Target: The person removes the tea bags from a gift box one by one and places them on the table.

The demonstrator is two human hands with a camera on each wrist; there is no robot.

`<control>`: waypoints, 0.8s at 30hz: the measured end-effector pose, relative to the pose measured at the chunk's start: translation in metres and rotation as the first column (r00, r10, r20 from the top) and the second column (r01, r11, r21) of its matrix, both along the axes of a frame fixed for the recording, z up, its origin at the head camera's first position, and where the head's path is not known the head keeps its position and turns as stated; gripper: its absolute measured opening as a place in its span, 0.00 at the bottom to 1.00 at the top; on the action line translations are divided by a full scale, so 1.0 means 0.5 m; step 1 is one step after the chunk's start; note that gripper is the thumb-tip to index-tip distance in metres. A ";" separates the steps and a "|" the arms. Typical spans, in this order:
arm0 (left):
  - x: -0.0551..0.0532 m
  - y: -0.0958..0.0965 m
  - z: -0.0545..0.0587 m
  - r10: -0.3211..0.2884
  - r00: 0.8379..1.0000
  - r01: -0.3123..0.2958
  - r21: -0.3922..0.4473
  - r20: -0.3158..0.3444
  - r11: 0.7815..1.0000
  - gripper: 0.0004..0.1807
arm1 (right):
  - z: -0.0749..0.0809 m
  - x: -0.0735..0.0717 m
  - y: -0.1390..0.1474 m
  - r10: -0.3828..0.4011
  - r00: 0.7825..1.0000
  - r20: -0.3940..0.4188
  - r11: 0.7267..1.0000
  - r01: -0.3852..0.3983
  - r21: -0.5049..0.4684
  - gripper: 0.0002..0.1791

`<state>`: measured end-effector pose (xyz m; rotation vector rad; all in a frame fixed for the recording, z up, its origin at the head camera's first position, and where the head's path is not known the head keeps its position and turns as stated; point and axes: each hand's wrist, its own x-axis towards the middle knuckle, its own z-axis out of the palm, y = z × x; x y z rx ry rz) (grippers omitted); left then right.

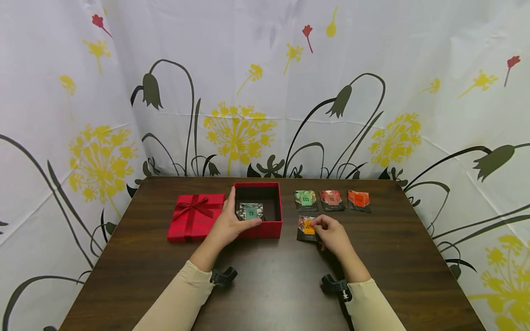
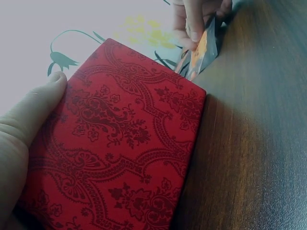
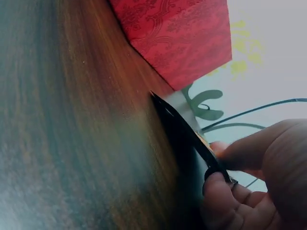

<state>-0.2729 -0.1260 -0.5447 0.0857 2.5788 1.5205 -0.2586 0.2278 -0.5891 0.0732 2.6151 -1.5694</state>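
Observation:
My left hand (image 1: 228, 225) holds the open red gift box (image 1: 260, 231) at its near left corner. Its fingers lie along the left wall and the thumb reaches over the front rim, as the left wrist view also shows. Inside the box lies a sachet with a grey-green label (image 1: 250, 211). Right of the box, my right hand (image 1: 333, 235) pinches a dark sachet with an orange-yellow label (image 1: 306, 228) by its right edge, between thumb and fingers. In the right wrist view this black sachet (image 3: 189, 136) is tilted edge-on, its near end close to the tabletop.
The red lid (image 1: 194, 218) with its ribbon bow lies left of the box. Behind the right hand a green sachet (image 1: 306, 200), a red sachet (image 1: 331, 200) and an orange sachet (image 1: 359, 201) lie in a row. A flowered curtain (image 1: 265, 92) hangs along the back of the brown table (image 1: 265, 285).

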 end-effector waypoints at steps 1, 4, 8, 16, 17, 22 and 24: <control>0.000 0.001 -0.001 -0.001 1.000 0.001 0.002 0.000 1.000 0.77 | 0.000 0.001 0.001 0.008 1.000 -0.011 1.000 -0.007 0.027 0.06; 0.000 0.005 -0.002 -0.001 1.000 0.001 0.005 0.001 1.000 0.77 | 0.001 0.001 0.004 0.026 0.998 -0.064 0.990 -0.017 0.138 0.12; -0.001 0.008 -0.004 -0.001 1.000 0.001 0.003 0.001 1.000 0.77 | 0.006 -0.001 0.008 0.062 0.991 -0.120 0.946 -0.021 0.322 0.15; -0.004 0.009 -0.002 -0.008 1.000 0.008 0.023 0.011 1.000 0.78 | 0.012 -0.005 0.017 0.080 0.994 -0.073 0.912 -0.043 0.409 0.18; -0.004 0.008 -0.002 -0.006 1.000 0.006 0.021 0.013 1.000 0.78 | 0.010 -0.006 0.017 0.080 0.994 -0.071 0.913 -0.045 0.405 0.20; -0.002 0.002 0.001 -0.003 1.000 0.003 0.012 0.007 1.000 0.76 | 0.000 -0.014 0.015 0.053 0.997 -0.061 0.939 -0.029 0.341 0.23; -0.002 0.001 0.000 -0.005 1.000 0.005 0.008 0.003 1.000 0.76 | -0.004 -0.015 0.015 0.027 0.998 -0.056 0.952 -0.008 0.307 0.22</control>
